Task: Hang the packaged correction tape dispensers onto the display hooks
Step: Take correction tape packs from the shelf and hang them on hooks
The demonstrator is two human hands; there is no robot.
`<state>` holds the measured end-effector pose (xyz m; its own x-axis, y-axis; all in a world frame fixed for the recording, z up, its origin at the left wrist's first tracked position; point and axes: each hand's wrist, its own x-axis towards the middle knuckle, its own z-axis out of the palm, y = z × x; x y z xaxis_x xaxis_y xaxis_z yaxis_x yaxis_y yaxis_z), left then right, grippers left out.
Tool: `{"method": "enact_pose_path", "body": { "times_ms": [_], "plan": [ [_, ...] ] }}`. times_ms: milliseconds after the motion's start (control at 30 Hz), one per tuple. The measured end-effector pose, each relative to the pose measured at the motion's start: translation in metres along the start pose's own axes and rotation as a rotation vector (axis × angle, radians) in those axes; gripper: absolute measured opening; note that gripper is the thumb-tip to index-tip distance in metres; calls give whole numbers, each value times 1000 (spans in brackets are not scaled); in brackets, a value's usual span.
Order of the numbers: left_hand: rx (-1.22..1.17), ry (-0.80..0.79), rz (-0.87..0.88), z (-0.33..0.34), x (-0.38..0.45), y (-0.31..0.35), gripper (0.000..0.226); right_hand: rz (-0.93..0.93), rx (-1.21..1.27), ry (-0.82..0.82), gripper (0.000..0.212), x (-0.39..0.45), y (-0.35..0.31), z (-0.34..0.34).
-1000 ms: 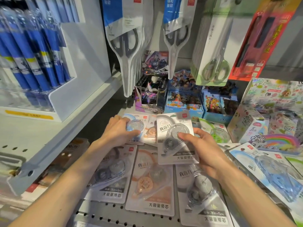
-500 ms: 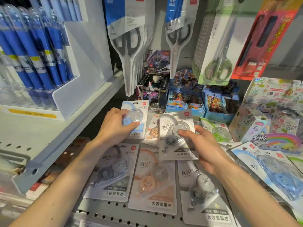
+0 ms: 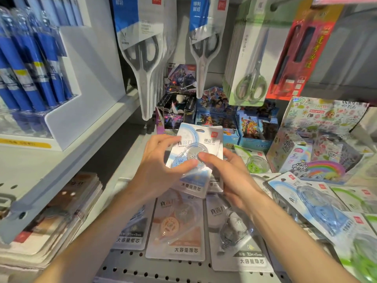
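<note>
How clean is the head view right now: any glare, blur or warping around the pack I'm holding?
Head view: the blue correction tape pack, held by the left hand and right hand, reads fairly sharp, with soft glare on its clear blister; the right edge smears, blurring the green packs; wide-angle warping bends the shelf edge at left; lighting is even.

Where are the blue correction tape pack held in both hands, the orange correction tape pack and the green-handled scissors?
blue correction tape pack (image 3: 210,137): head view, upper card.
orange correction tape pack (image 3: 184,250): head view, lower label.
green-handled scissors (image 3: 251,87): head view, handles.
</note>
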<state>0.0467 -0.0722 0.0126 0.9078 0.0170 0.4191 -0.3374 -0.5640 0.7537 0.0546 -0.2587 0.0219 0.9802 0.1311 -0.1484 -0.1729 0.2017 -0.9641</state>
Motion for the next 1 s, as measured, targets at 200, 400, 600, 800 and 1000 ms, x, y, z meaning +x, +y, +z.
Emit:
{"method": "enact_pose_path", "body": {
  "times_ms": [200, 400, 600, 800, 1000],
  "plan": [
    [-601, -141, -366, 6, -6, 21, 46, -57, 58, -60, 48, -29, -16, -18],
    [-827, -141, -323, 6, -28, 66, 49, -189, 60, -13, 52, -74, -29, -57],
    [-819, -100, -155, 12, -46, 122, 49, -356, -95, 144, 50, -123, -56, -102],
    [-707, -41, -19, 43, -55, 177, 54, -474, -151, 215, 50, -170, -84, -156],
    [-651, 53, 83, 92, -64, 241, 50, -594, -222, 199, 51, -203, -114, -233]
  ]
}}
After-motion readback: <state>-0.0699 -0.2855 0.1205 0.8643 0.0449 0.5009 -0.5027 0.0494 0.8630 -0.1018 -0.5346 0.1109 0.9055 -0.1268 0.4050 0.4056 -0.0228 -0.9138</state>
